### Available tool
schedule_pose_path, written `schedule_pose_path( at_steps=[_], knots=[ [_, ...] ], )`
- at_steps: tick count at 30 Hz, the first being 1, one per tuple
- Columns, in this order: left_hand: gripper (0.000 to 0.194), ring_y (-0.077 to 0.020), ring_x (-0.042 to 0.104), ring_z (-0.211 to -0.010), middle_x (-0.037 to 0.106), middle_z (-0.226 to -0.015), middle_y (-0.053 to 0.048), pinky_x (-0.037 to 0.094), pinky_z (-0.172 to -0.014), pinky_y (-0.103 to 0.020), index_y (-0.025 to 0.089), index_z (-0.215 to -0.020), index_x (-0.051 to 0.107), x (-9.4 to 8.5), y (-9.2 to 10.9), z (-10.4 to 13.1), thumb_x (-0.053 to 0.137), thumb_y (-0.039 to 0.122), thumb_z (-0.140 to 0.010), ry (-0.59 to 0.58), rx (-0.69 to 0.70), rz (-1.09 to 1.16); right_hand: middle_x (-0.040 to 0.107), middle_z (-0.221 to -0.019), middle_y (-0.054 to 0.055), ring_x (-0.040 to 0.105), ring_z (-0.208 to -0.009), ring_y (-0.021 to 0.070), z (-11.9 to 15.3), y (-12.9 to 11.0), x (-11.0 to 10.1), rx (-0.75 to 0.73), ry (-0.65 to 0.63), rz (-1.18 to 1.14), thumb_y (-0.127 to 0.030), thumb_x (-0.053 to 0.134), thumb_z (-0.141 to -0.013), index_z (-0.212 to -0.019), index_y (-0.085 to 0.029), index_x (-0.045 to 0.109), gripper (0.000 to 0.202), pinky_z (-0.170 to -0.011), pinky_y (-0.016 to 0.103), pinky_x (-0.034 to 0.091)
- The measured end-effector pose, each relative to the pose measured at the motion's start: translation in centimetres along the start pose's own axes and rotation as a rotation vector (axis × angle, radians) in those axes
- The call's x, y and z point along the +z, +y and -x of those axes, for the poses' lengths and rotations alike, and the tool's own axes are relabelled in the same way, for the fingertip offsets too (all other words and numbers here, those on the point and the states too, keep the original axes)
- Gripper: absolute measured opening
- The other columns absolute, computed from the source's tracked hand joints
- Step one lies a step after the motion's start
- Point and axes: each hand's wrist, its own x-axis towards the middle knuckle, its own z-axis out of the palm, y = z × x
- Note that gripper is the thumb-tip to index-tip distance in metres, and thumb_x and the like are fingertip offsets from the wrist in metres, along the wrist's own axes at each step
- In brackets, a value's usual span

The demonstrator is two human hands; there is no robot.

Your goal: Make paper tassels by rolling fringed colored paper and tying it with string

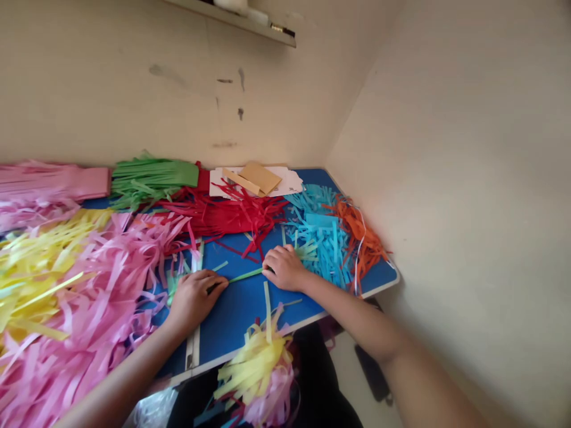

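A narrow green paper strip (246, 276) stretches just above the blue table (232, 321), between my two hands. Its left end is pinched in my left hand (196, 294), whose fingers are pressed together. My right hand (284, 268) is closed on the other end, beside the light blue fringed paper (323, 238). Pale green fringe shows next to each hand. Nearer to me, a bunch of yellow and pink fringe (261, 368) lies over my lap at the table's front edge.
Pink (102, 285) and yellow fringe (35, 267) cover the table's left. Green (154, 175) and red fringe (223, 211), cardboard pieces (261, 178) and orange fringe (361, 238) lie along the back and right. A shelf (241, 21) juts from the wall.
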Motion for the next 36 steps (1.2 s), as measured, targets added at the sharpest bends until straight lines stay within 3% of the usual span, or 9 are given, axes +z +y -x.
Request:
schedule_pose_path(
  at_steps=[7,10,12,16,19,23,30,36],
  knots=[
    [0.031,-0.0250,0.066,-0.086,0.075,-0.088,-0.004,0.040,-0.074,-0.038,0.025,-0.080,0.073,-1.0,1.7,-1.3,0.049,0.041,-0.092,-0.050,-0.099,-0.075,0.070,-0.098,0.001,0.053,-0.095,0.0188,-2.4,-0.2,-1.4,0.105,-0.218,-0.069,-0.036,0.063,-0.091,-0.084,-0.022,0.070,0.018,-0.082,0.034,0.028],
    [0.022,-0.0276,0.063,-0.086,0.072,-0.084,-0.005,0.038,-0.078,-0.042,0.024,-0.079,0.070,-1.6,2.5,-2.1,0.054,0.035,-0.088,-0.085,-0.066,-0.131,0.071,-0.087,0.001,0.055,-0.088,0.0200,-3.8,-0.3,-1.6,0.142,-0.257,-0.064,-0.034,0.068,-0.084,-0.074,-0.021,0.070,0.016,-0.079,0.035,0.029],
    [0.019,-0.0272,0.061,-0.092,0.072,-0.090,-0.005,0.037,-0.085,-0.044,0.027,-0.090,0.071,-1.9,2.9,-2.3,0.053,0.027,-0.088,-0.099,0.005,-0.149,0.071,-0.086,0.001,0.056,-0.087,0.0210,-4.2,-0.6,-1.8,0.141,-0.259,-0.053,-0.029,0.070,-0.079,-0.075,-0.022,0.071,0.008,-0.079,0.036,0.029],
    [0.032,-0.0249,0.060,-0.094,0.072,-0.096,-0.003,0.034,-0.094,-0.047,0.034,-0.103,0.071,-2.1,3.4,-2.1,0.049,0.015,-0.090,-0.076,0.217,-0.186,0.072,-0.100,0.001,0.054,-0.099,0.0211,-3.5,-1.0,-1.6,-0.088,-0.152,0.021,-0.022,0.061,-0.087,-0.090,-0.026,0.072,0.012,-0.084,0.040,0.028],
    [0.029,-0.0238,0.061,-0.091,0.072,-0.092,-0.003,0.035,-0.094,-0.048,0.031,-0.100,0.072,-1.6,3.4,-2.0,0.049,0.016,-0.091,-0.041,0.248,-0.194,0.072,-0.099,0.003,0.053,-0.101,0.0207,-2.8,-0.9,-1.1,-0.318,-0.072,0.130,-0.027,0.054,-0.095,-0.093,-0.022,0.070,0.017,-0.086,0.042,0.027],
    [0.028,-0.0203,0.062,-0.081,0.071,-0.083,-0.002,0.033,-0.099,-0.049,0.023,-0.083,0.072,-1.0,3.4,-2.6,0.046,0.020,-0.095,-0.002,0.281,-0.204,0.069,-0.090,0.006,0.052,-0.094,0.0210,-3.1,-1.2,-0.3,-0.482,-0.024,0.331,-0.015,0.041,-0.100,-0.086,-0.016,0.066,0.029,-0.085,0.042,0.030],
    [0.030,-0.0169,0.058,-0.067,0.065,-0.068,-0.001,0.038,-0.097,-0.049,0.020,-0.069,0.068,-0.6,3.0,-3.4,0.048,0.011,-0.091,0.118,0.359,-0.256,0.067,-0.084,0.007,0.053,-0.087,0.0224,-3.7,-2.3,-0.1,-0.461,0.020,0.401,-0.016,0.046,-0.096,-0.084,-0.014,0.065,0.023,-0.082,0.043,0.035],
    [0.031,-0.0170,0.060,-0.068,0.066,-0.070,-0.001,0.038,-0.101,-0.050,0.019,-0.070,0.067,-0.1,2.8,-3.1,0.047,0.008,-0.090,0.137,0.371,-0.293,0.070,-0.084,0.010,0.056,-0.086,0.0217,-4.3,-4.3,-0.8,-0.399,-0.101,0.346,-0.011,0.051,-0.091,-0.081,-0.013,0.069,0.021,-0.091,0.045,0.036]
  ],
)
